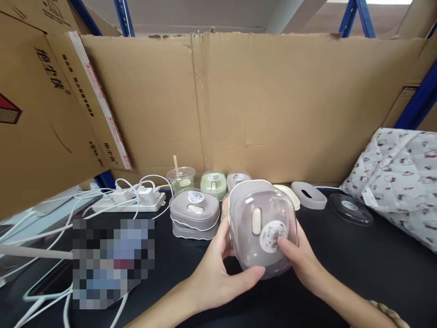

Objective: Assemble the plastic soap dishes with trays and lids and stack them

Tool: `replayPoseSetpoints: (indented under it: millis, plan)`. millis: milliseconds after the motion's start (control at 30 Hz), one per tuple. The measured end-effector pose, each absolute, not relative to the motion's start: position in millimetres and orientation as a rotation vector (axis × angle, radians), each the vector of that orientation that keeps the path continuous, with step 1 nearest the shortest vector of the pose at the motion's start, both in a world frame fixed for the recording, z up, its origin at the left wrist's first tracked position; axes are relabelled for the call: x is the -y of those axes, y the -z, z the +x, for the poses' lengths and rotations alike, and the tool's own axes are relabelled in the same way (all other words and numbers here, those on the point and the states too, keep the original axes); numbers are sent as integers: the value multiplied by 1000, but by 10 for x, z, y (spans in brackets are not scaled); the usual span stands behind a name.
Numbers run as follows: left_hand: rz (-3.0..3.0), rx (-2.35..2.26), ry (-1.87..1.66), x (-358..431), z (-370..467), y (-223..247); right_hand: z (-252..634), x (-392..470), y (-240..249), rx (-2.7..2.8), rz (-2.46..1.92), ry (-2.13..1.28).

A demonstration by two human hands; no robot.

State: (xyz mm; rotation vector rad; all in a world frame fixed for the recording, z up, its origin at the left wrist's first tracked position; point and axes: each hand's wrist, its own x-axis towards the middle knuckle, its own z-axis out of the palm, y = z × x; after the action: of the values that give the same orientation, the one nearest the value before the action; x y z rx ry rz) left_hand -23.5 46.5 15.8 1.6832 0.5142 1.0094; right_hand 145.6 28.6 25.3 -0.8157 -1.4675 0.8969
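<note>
Between my two hands, a mauve-grey plastic box (244, 228) with a clear rounded cover is tilted toward me. A cream oblong piece (256, 221) sits in its slot, beside a round patterned sticker (271, 236). My left hand (216, 278) grips the box's left side and lower edge, thumb along the bottom. From the right, my right hand (307, 259) grips it with the thumb on the sticker; its other fingers are hidden behind. Left of the box stand similar grey boxes (195, 216), stacked. A green one (213, 183) is behind.
To the right lie a grey slotted lid (309, 196), a clear cover (351, 209) and a patterned white bag (403, 182). A plastic cup (180, 177) stands behind the stack. Cables and a power strip (126, 202) occupy the left; a cardboard wall (273, 109) closes the back.
</note>
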Motion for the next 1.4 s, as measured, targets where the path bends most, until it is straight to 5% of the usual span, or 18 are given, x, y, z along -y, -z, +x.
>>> replayPoseSetpoints:
  millis: [567,867,1133,1400]
  plan:
    - [2007,-328,-1582,-442,-246,-192,1444,-334,-182,1827,-529,-362]
    - [1501,-580,-1676,-429,-217,-156,1379,-242,-115,1772,-767,-707]
    - [896,-481,-963,-415,-234,-202,1413,-303,-159,1696,-919,-681]
    - [811,-340,-797,-410,-214,-242,1438,-209,-179,1947,-975,128]
